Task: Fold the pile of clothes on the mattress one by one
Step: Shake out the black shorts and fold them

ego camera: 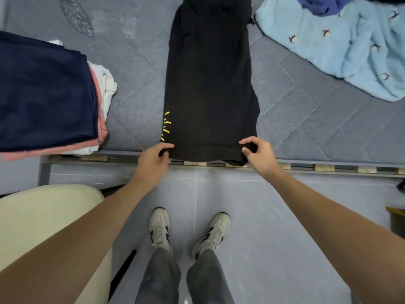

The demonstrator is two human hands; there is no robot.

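Black garment with small yellow marks near its lower left edge lies flat on the grey quilted mattress, folded into a long narrow strip that runs from the near edge of the mattress away toward the top of the head view. Its near hem hangs slightly over the mattress edge, above the slatted bed frame.

Both hands are at that near hem. The left hand pinches the left corner of the hem between thumb and curled fingers. The right hand pinches the right corner in the same way, thumb on top and fingers curled under the cloth.

To the left on the mattress sits a stack of folded clothes, with a navy piece on top, a pink layer under it and white cloth showing at the right side and bottom. To the far right lies a light blue fleecy fabric printed with small penguins, crumpled and unfolded, with a darker blue-purple cloth partly on top of it at the upper edge of the picture.

Below the bed is a grey tiled floor. The person's two pale sneakers and grey trouser legs stand on it, just before the bed frame. A cream-coloured cushioned surface fills the lower left, partly behind the left forearm.
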